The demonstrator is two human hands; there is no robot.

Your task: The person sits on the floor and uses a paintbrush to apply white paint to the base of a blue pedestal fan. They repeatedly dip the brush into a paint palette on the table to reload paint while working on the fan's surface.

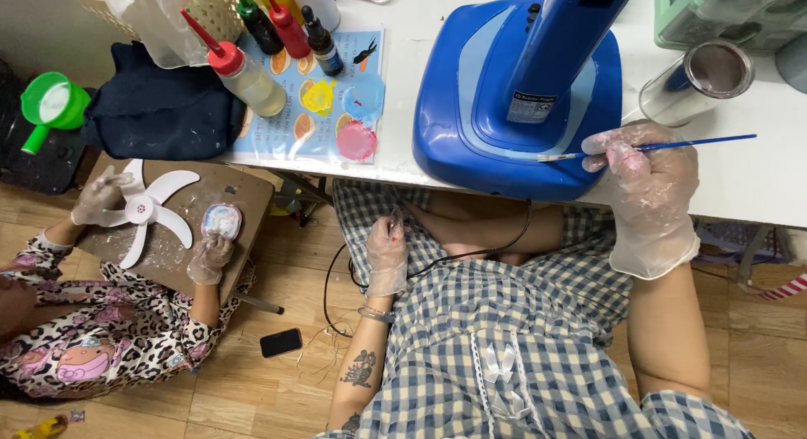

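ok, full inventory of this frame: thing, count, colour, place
fan base: 1, blue, on white table
paintbrush: 1, blue handle, tip on fan base
squeeze bottles: about 5, red, green and black caps, table's far left
paint sheet: 1, blue with paint blobs, on table
metal cup: 1, silver, table right
green scoop: 1, far left
fan blade: 1, white, on low board by another person's gloved hands
phone: 1, black, floor
black cable: 1, across lap
left hand: gloved, at lap, pinching something small
right hand: gloved, grip on paintbrush
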